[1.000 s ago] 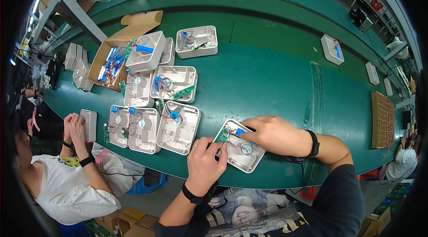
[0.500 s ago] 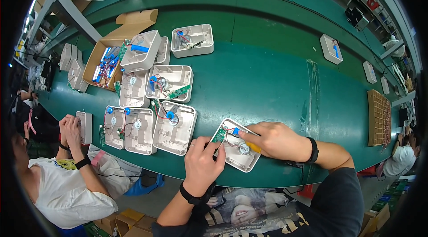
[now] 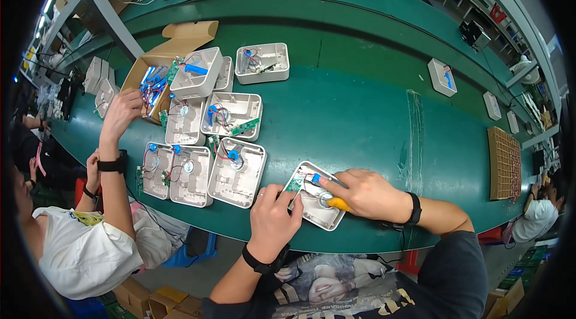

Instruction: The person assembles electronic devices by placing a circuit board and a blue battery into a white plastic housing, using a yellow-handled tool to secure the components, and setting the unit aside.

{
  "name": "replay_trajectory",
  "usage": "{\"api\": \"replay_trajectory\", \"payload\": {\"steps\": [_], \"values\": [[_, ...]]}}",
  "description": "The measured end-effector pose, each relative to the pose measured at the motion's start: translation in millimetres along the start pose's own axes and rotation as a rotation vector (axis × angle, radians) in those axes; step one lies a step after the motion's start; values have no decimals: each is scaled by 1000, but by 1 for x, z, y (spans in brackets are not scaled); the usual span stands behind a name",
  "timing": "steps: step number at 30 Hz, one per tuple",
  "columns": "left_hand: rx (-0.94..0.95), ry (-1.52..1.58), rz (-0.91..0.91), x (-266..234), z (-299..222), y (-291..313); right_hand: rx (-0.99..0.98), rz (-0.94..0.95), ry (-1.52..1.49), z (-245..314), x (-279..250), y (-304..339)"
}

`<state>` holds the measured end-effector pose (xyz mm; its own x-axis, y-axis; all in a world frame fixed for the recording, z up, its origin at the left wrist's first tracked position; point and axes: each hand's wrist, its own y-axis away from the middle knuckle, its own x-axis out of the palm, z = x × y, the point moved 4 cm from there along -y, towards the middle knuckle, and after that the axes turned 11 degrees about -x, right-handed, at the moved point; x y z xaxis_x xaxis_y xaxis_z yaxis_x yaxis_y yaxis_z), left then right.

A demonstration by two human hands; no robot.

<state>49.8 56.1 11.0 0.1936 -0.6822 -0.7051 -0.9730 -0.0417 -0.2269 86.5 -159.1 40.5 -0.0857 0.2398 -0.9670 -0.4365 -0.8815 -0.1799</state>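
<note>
The item under inspection, a white housing, lies open side up on the green desk and serves as reference for all positions below. The left hand grips the housing's left wall, thumb and forefinger narrowly spaced by a green circuit board at the housing's upper left corner. The right hand, at the housing's right side, is curled around a yellow handle; the forefinger reaches to a blue block inside the housing. The handle's far part is covered by the hand, so the kind of tool cannot be confirmed. A round metallic disc sits in the housing near the handle; thin wires run across the interior.

Left of the housing, just apart, stands an open case with a blue part inside. Farther left and beyond the housing is a cardboard box of blue cylinders, with a co-worker's hand at its edge. Well right of the housing stands a brown gridded rack.
</note>
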Motion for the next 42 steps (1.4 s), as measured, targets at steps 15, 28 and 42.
{"api": "replay_trajectory", "payload": {"steps": [15, 28, 42], "values": [[140, -46, -147, -44, -1, 19, 164, -107, -203, 17, -4, 39], [10, -341, -151, -52, 35, 27, 147, -243, -40, -53, -15, 46], [269, -7, 134, -38, 6, 38, 662, -330, 222, -311, -23, 34]]}}
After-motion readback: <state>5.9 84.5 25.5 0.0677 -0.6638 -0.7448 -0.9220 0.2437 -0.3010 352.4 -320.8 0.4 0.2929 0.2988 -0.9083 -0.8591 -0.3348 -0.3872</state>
